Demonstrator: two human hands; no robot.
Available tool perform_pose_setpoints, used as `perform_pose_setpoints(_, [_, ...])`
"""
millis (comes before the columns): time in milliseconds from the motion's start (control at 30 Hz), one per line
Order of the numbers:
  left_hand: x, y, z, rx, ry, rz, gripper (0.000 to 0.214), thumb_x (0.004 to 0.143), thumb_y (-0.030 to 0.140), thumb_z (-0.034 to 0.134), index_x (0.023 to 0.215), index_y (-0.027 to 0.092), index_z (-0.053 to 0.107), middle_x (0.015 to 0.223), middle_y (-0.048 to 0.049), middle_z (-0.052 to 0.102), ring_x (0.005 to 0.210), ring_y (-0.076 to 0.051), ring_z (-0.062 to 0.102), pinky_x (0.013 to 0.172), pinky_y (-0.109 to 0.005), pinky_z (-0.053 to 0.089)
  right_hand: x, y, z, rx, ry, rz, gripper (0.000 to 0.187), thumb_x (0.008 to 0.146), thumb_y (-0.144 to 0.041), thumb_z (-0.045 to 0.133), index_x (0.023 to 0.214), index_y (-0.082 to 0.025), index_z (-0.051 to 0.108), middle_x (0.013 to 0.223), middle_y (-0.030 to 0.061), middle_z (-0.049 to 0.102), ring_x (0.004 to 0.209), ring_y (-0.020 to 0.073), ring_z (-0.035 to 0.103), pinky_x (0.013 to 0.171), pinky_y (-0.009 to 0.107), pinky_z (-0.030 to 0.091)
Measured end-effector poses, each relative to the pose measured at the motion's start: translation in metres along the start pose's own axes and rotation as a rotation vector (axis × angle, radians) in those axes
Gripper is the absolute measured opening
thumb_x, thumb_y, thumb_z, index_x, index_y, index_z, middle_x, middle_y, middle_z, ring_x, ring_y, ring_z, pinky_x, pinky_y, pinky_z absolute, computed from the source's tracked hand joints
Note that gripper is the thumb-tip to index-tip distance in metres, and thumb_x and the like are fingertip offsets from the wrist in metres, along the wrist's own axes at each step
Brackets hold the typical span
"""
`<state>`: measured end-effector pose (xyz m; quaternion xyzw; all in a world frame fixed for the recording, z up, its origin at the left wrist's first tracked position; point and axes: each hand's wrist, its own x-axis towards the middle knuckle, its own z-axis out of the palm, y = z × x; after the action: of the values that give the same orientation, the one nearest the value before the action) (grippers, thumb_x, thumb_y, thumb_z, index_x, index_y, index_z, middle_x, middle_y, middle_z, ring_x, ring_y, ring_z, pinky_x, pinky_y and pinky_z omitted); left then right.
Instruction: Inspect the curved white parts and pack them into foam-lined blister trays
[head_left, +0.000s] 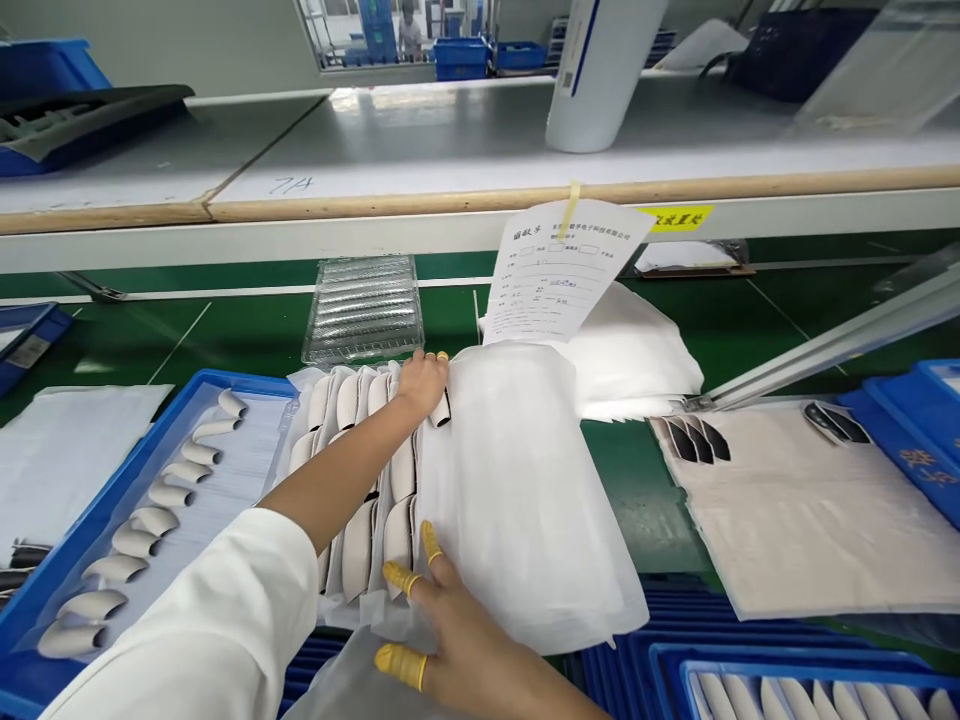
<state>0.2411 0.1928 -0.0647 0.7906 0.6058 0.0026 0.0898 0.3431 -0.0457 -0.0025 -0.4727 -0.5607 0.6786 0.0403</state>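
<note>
The left hand (422,386) rests over the far end of a row of curved white parts (358,550) in white sleeves (whether it grips them, I can't tell). The right hand (457,630), open, its yellow finger cots (400,665) spread, presses a translucent white bag (510,490). More parts lie left in a blue tray (112,490) on the green tabletop (637,500).

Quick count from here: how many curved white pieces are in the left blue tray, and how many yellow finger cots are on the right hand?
Curved white pieces in the left blue tray: 10
Yellow finger cots on the right hand: 3
Total: 13
</note>
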Motion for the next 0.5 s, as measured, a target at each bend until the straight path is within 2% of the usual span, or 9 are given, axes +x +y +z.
perform_pose_setpoints(67, [-0.016, 0.002, -0.001, -0.017, 0.014, 0.039, 0.027, 0.092, 0.011, 0.046, 0.11, 0.006, 0.066, 0.105, -0.0206, 0.07, 0.11, -0.032, 0.061, 0.09, -0.048, 0.05, 0.002, 0.001, 0.001, -0.009, 0.008, 0.008, 0.079, 0.082, -0.039, 0.073, 0.151, -0.019, 0.04, 0.167, 0.0173, -0.003, 0.154, 0.0316, 0.001, 0.121, 0.046, 0.023])
perform_pose_setpoints(133, [-0.037, 0.003, 0.001, -0.048, 0.03, 0.106, 0.029, 0.093, 0.013, 0.045, 0.11, 0.006, 0.067, 0.111, -0.0229, 0.069, 0.113, -0.034, 0.06, 0.096, -0.051, 0.048, 0.003, 0.003, 0.002, -0.025, 0.016, 0.011, 0.078, 0.082, -0.038, 0.073, 0.15, -0.018, 0.042, 0.166, 0.0185, -0.006, 0.154, 0.0338, 0.004, 0.12, 0.047, 0.024])
perform_pose_setpoints(233, [-0.069, 0.006, 0.005, -0.118, 0.047, 0.197, 0.027, 0.092, 0.013, 0.047, 0.104, 0.009, 0.07, 0.119, -0.0193, 0.069, 0.122, -0.032, 0.057, 0.11, -0.053, 0.039, 0.005, 0.006, 0.002, -0.053, 0.041, -0.007, 0.076, 0.082, -0.041, 0.073, 0.149, -0.018, 0.044, 0.166, 0.0193, -0.002, 0.153, 0.0373, 0.007, 0.119, 0.053, 0.024])
perform_pose_setpoints(333, [-0.086, 0.007, 0.004, -0.208, 0.092, 0.219, 0.026, 0.092, 0.011, 0.048, 0.104, 0.014, 0.071, 0.123, -0.0143, 0.069, 0.126, -0.027, 0.055, 0.116, -0.051, 0.035, 0.006, 0.012, 0.0, -0.103, 0.09, -0.032, 0.073, 0.083, -0.043, 0.071, 0.148, -0.023, 0.045, 0.167, 0.0158, 0.007, 0.153, 0.0366, 0.007, 0.119, 0.057, 0.022])
perform_pose_setpoints(400, [-0.091, -0.004, 0.0, -0.27, 0.15, 0.191, 0.025, 0.093, 0.017, 0.051, 0.11, 0.017, 0.07, 0.125, -0.0116, 0.068, 0.125, -0.023, 0.057, 0.116, -0.046, 0.037, 0.007, 0.017, -0.001, -0.147, 0.13, -0.033, 0.068, 0.086, -0.044, 0.067, 0.148, -0.025, 0.045, 0.166, 0.0138, 0.014, 0.153, 0.0349, 0.01, 0.12, 0.057, 0.022])
perform_pose_setpoints(433, [-0.095, -0.016, -0.001, -0.3, 0.184, 0.16, 0.025, 0.094, 0.021, 0.053, 0.113, 0.019, 0.069, 0.127, -0.0106, 0.068, 0.124, -0.022, 0.057, 0.116, -0.043, 0.039, 0.007, 0.018, -0.002, -0.168, 0.162, -0.034, 0.065, 0.088, -0.045, 0.063, 0.147, -0.025, 0.046, 0.165, 0.0134, 0.018, 0.153, 0.034, 0.013, 0.12, 0.056, 0.024])
perform_pose_setpoints(500, [-0.11, -0.055, -0.002, -0.36, 0.241, 0.038, 0.03, 0.094, 0.025, 0.055, 0.121, 0.022, 0.066, 0.132, -0.0086, 0.065, 0.126, -0.02, 0.056, 0.114, -0.039, 0.042, 0.008, 0.02, -0.003, -0.206, 0.272, -0.064, 0.058, 0.091, -0.048, 0.057, 0.144, -0.024, 0.05, 0.163, 0.0124, 0.027, 0.151, 0.0323, 0.022, 0.12, 0.053, 0.027])
